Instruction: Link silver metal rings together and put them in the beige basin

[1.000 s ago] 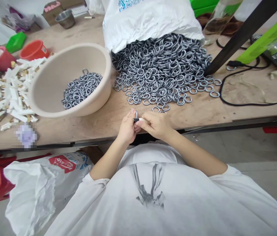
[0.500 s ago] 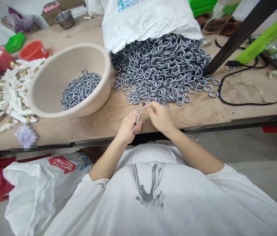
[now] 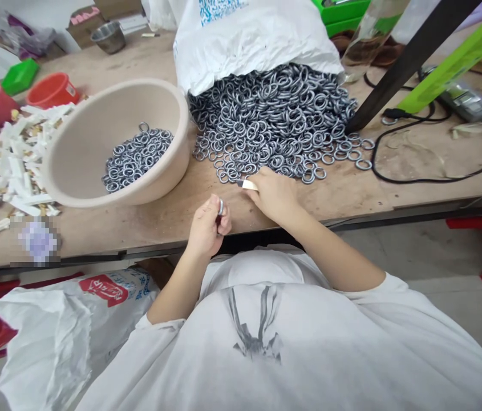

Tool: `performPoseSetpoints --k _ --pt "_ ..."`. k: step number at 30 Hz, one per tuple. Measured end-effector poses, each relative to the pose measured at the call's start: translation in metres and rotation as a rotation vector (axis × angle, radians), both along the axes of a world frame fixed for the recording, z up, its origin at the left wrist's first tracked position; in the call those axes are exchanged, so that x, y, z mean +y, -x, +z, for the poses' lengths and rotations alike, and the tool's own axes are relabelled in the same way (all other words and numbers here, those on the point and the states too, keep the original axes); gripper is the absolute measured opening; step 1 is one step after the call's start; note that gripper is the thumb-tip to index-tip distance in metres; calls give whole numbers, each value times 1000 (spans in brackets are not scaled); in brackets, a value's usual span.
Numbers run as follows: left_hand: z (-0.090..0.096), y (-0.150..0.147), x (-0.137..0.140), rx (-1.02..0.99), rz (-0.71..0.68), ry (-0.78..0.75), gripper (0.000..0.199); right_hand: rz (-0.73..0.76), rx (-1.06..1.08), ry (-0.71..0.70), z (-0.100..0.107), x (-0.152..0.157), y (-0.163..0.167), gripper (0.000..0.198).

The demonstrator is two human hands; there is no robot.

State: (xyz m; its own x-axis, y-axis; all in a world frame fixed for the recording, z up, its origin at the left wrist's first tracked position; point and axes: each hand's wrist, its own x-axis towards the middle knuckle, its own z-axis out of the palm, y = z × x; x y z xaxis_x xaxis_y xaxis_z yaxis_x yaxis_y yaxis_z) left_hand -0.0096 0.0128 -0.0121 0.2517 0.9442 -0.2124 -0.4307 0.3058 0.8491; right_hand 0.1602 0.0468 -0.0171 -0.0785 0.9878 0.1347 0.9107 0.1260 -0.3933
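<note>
My left hand (image 3: pixel 206 228) is closed above the table's front edge, with a grey metal ring (image 3: pixel 221 206) pinched between thumb and fingers. To its right, my right hand (image 3: pixel 272 193) grips a small, slim white piece with a dark end (image 3: pixel 248 185), its exact kind unclear. That hand is at the near edge of a large heap of grey metal rings (image 3: pixel 266 123), which spills from a white woven sack (image 3: pixel 253 45). Left of the heap stands a big beige basin (image 3: pixel 114 201) holding more such rings (image 3: pixel 140 157).
White strips (image 3: pixel 13 165) lie piled on the table left of the basin, near a red bowl (image 3: pixel 52 91). A dark post (image 3: pixel 412 63), a green bar (image 3: pixel 454 63) and a black cable (image 3: pixel 420 181) are at right. Another white sack (image 3: pixel 48 342) stands below the table.
My hands have moved apart, the left one leftward and lower with the ring. The white piece in my right hand now shows clearly. The whole view has shifted slightly.
</note>
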Motion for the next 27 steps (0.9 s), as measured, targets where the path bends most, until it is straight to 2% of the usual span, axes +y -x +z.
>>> performPoseSetpoints --k 2,6,12,14,16,19,21,23,27 --pt "1 8 3 8 79 0 44 22 -116 22 1 3 1 24" --pt "1 19 7 19 167 16 31 25 -163 -7 0 8 7 26" --pt "11 21 11 -53 188 209 16 29 -114 -6 1 17 6 24" --pt "11 17 10 -48 186 215 20 35 31 -29 3 18 4 18" --pt "8 11 8 -5 198 154 26 79 337 -12 6 14 3 16" --pt "1 -3 3 68 198 11 34 231 933 198 9 0 9 33" --pt "-4 -12 0 85 188 -71 39 287 1210 374 8 -12 16 44" --pt "-7 -18 -2 91 196 -128 42 285 1337 421 5 -23 23 49" --pt "-8 -21 -5 63 199 -140 47 275 1302 173 0 -31 30 47"
